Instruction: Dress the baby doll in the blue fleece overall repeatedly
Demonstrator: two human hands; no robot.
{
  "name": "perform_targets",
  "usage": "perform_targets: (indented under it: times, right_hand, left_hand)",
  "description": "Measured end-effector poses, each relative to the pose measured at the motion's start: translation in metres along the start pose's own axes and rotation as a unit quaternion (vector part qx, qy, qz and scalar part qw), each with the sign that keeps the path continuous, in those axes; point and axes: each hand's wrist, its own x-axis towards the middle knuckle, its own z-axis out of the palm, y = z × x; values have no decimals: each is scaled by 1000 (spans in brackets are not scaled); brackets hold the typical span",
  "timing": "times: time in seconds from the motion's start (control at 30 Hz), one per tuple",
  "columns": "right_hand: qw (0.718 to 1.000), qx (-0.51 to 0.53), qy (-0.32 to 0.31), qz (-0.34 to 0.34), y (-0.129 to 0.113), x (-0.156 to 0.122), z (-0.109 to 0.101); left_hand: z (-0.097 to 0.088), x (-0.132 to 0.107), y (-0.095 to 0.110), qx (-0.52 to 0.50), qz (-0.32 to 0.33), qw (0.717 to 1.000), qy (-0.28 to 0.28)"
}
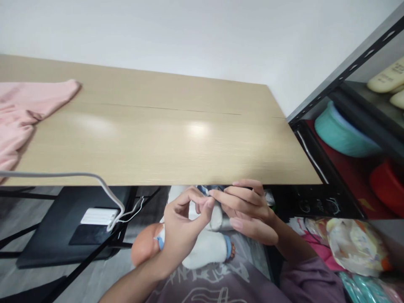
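Observation:
In the head view, my left hand (184, 221) is at the front edge of the table, thumb and index finger pinched together. What sits between those fingertips is too small to name; a bit of white and blue shows just behind them. My right hand (249, 206) reaches in from the right with its fingers stretched out and its thumb apart. Its index fingertip meets the left fingertips. Below both hands, a doll (205, 250) in white clothes with blue trim lies across my lap, its head to the left and partly hidden by my left wrist.
A wooden table (176, 139) spans the front, with a pink garment (19, 109) on its left. A grey cable (78, 174) hangs over a black chair (53, 235) holding a white device (99, 216). At right, a shelf holds a teal bowl (344, 130); bagged items (356, 244) lie below.

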Motion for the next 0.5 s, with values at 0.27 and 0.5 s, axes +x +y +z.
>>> perform_targets:
  times: [0.27, 0.5]
  right_hand:
    - [997, -58, -22, -56, 5, 2, -1]
    - [994, -85, -55, -36, 2, 2, -1]
  left_hand:
    - [3, 3, 0, 9, 18, 1000, 9]
    - [6, 7, -3, 38, 48, 998, 11]
